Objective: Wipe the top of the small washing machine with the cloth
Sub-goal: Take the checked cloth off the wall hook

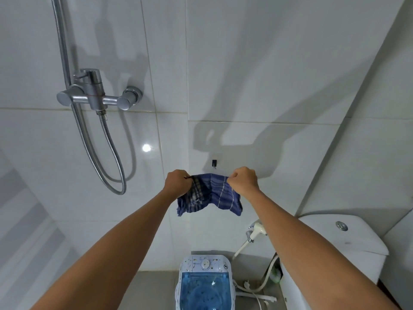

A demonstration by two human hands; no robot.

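A blue checked cloth hangs stretched between my two hands, high against the white tiled wall. My left hand grips its left top corner and my right hand grips its right top corner. Just above the cloth a small black hook is fixed to the wall. Far below, at the bottom centre, stands the small washing machine, pale blue with a clear blue lid and a dial panel at its back.
A chrome shower mixer with a looping metal hose is on the wall at left. A white toilet cistern stands at right, a bidet sprayer beside it. Hoses and a plug lie on the grey floor.
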